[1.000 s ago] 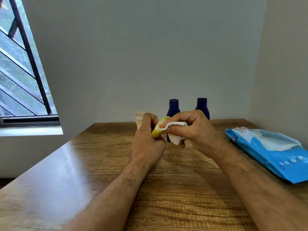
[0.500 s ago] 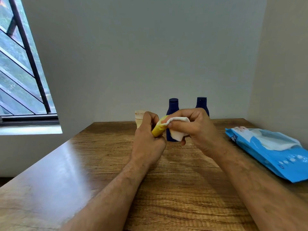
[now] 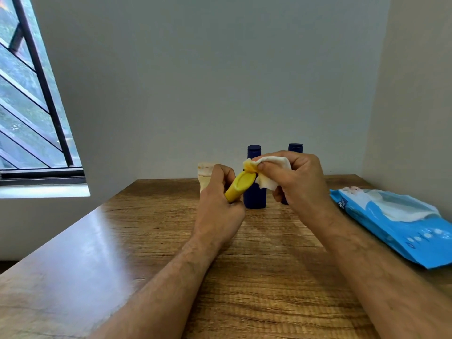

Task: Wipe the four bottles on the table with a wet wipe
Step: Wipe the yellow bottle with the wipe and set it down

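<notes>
My left hand point(image 3: 219, 204) grips a small yellow bottle point(image 3: 241, 185), tilted up to the right above the wooden table point(image 3: 256, 277). My right hand point(image 3: 297, 184) pinches a white wet wipe point(image 3: 271, 172) against the bottle's upper end. Behind the hands stand two dark blue bottles: one point(image 3: 254, 194) in the middle, the other point(image 3: 295, 148) mostly hidden by my right hand, only its cap showing. A pale cream bottle point(image 3: 205, 173) stands at the left, partly hidden by my left hand.
A blue pack of wet wipes point(image 3: 403, 223) lies on the table at the right, a white wipe sticking out of its top. Grey walls close the back and right. A barred window point(image 3: 31, 106) is at the left.
Both hands have lifted a little. The wipe has slid along the yellow bottle to its upper end, and the bottle's flat end now faces me.
</notes>
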`<move>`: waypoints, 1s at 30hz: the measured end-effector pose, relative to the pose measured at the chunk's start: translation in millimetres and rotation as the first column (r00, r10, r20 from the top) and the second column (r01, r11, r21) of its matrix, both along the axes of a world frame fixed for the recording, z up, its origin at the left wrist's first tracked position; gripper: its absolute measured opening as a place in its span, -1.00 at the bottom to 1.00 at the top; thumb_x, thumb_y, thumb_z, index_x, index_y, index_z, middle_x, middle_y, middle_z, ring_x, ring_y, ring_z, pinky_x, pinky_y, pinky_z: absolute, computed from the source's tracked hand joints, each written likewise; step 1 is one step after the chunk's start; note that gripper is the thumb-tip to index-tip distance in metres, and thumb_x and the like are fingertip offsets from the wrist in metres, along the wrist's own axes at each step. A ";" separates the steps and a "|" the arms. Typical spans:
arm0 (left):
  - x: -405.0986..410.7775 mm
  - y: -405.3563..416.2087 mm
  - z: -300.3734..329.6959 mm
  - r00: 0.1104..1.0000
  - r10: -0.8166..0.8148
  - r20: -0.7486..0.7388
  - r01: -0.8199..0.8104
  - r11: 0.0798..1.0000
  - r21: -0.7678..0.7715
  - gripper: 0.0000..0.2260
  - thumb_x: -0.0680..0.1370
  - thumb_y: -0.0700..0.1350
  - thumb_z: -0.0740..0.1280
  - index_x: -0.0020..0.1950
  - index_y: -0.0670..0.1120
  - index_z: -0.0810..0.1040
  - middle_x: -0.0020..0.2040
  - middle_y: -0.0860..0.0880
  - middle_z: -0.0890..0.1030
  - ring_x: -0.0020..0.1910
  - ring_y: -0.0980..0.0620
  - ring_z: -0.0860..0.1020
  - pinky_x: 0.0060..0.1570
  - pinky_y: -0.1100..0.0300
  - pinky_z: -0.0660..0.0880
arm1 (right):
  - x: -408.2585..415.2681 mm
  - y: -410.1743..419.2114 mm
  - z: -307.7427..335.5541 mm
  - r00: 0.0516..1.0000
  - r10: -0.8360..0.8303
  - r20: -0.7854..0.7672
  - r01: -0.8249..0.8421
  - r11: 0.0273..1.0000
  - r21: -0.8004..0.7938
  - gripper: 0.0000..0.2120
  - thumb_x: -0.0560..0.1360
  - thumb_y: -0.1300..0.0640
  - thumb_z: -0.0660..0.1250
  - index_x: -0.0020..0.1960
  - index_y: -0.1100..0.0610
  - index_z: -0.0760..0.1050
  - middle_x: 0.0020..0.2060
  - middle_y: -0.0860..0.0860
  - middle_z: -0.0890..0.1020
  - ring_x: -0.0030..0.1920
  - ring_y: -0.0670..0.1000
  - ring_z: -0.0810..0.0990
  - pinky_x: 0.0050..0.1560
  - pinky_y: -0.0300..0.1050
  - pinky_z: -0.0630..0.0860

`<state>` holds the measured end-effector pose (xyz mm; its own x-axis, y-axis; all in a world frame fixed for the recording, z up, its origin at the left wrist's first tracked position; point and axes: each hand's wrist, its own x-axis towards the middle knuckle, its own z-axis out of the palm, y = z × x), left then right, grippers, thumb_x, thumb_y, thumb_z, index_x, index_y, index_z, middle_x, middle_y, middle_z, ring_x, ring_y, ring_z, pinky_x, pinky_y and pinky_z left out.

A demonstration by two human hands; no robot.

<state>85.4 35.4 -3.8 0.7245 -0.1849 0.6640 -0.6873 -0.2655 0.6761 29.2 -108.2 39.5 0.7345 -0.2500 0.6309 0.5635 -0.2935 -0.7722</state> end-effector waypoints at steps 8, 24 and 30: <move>2.6 1.9 -2.6 0.999 0.047 -0.013 -0.046 0.997 0.058 -0.57 0.37 -0.39 0.38 -0.09 0.11 0.33 -0.19 0.05 0.52 -0.22 0.04 0.53 -0.34 0.13 0.51 | -5.7 3.6 1.3 0.949 0.288 -0.129 -0.306 0.941 -0.146 -0.92 0.48 0.27 0.42 -0.11 0.14 0.68 -0.35 -0.09 0.66 -0.35 -0.11 0.59 -0.48 -0.32 0.44; 4.4 3.3 -0.8 0.999 -0.032 0.001 0.032 0.999 -0.014 -0.61 0.39 -0.38 0.43 -0.07 0.08 0.41 -0.14 0.03 0.56 -0.18 0.06 0.56 -0.25 0.21 0.57 | -3.8 -3.0 2.7 0.964 0.234 -0.126 -0.250 0.959 -0.136 -0.90 0.50 0.23 0.42 -0.13 0.08 0.69 -0.32 0.01 0.65 -0.33 0.06 0.58 -0.52 -0.24 0.45; 5.4 1.7 0.1 0.996 -0.065 -0.056 0.060 0.995 -0.085 -0.64 0.40 -0.37 0.43 -0.07 0.06 0.45 -0.20 0.04 0.58 -0.22 0.04 0.58 -0.26 0.09 0.57 | 1.8 -2.2 0.8 0.992 0.087 -0.094 -0.093 0.994 -0.053 -0.93 0.50 0.13 0.42 -0.10 0.04 0.69 -0.38 -0.01 0.64 -0.47 -0.10 0.54 -0.55 -0.26 0.40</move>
